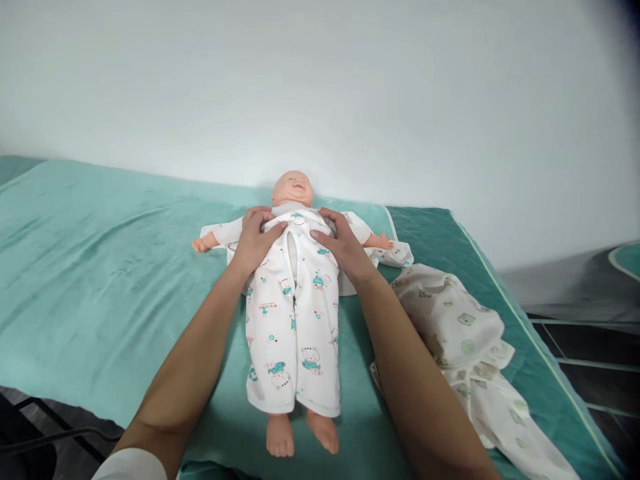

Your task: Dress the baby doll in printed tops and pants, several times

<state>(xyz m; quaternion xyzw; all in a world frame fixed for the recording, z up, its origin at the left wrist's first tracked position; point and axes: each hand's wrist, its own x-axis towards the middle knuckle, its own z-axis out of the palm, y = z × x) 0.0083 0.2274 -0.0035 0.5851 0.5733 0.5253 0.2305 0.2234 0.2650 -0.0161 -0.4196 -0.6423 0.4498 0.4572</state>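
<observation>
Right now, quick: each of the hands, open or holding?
Left hand: on the patterned garment over the doll; whether gripping cannot be told.
Right hand: on the same garment, other side; grip also unclear.

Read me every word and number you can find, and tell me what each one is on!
On the doll's white trousers: a tiny row of coloured print that looks like letters, too small and blurred to read.
On the crumpled clothes at the right: little printed pictures, with no words I can make out.
On the green sheet and the wall: no words or numbers show.
So none can be read for sure.
</observation>
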